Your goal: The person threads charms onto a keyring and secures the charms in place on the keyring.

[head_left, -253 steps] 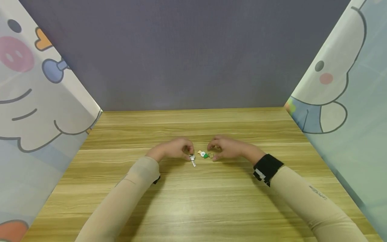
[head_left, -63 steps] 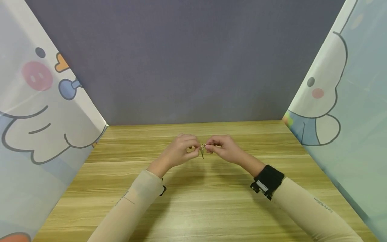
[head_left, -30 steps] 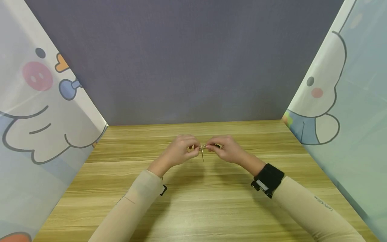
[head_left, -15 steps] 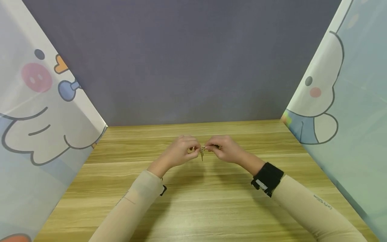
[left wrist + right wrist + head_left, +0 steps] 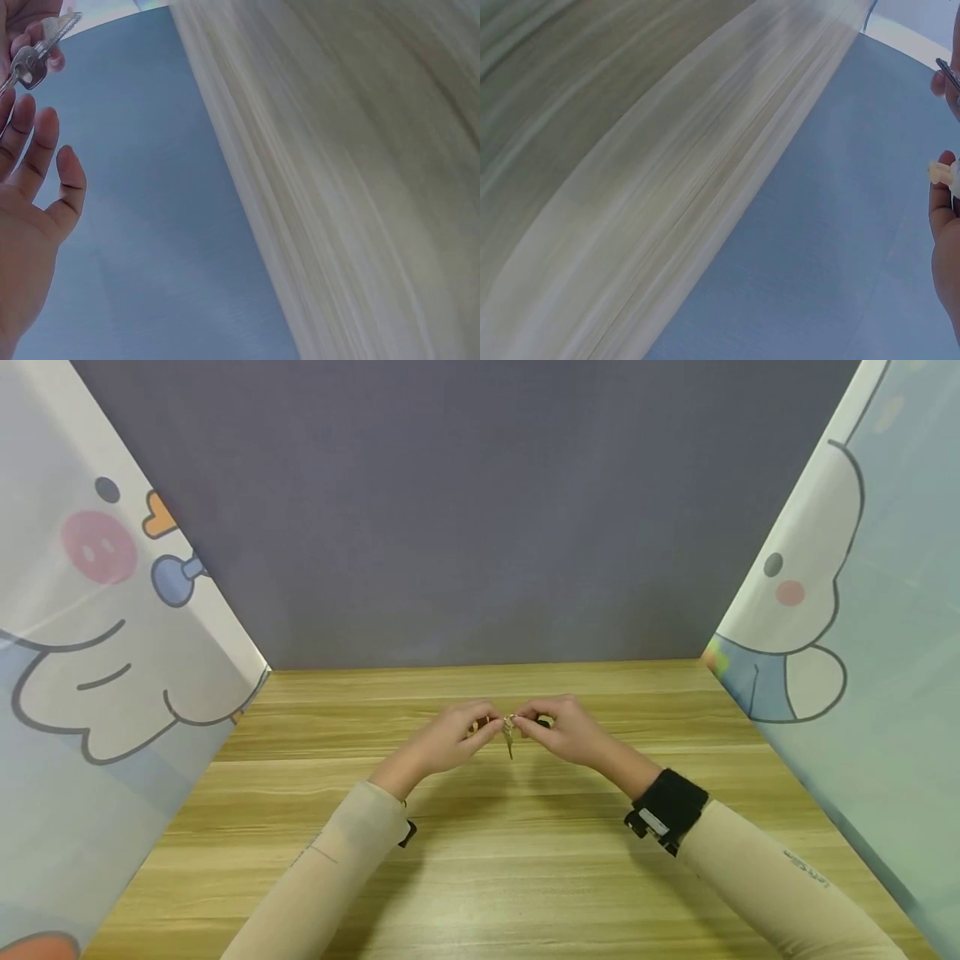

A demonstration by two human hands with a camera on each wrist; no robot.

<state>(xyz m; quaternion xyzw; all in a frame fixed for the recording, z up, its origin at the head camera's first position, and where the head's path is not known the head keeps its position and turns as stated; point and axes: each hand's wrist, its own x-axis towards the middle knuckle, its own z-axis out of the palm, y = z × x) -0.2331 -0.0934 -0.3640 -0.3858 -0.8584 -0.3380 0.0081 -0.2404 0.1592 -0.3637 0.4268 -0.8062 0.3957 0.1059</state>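
The key point(image 5: 509, 739) dangles mid-frame between our left hand point(image 5: 442, 745) and right hand point(image 5: 572, 732), both pinching its ring point(image 5: 509, 722) above the surface point(image 5: 480, 860); if either pinch loosens, we judge it drops.

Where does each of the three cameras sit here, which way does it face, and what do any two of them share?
Head: looks forward and down at the wooden table; both sleeves, left hand and right hand meeting at a key.
Left wrist: faces past the left hand's fingers to wall and table.
Right wrist: shows a right-hand edge, table, wall.
Head and left wrist share the key.
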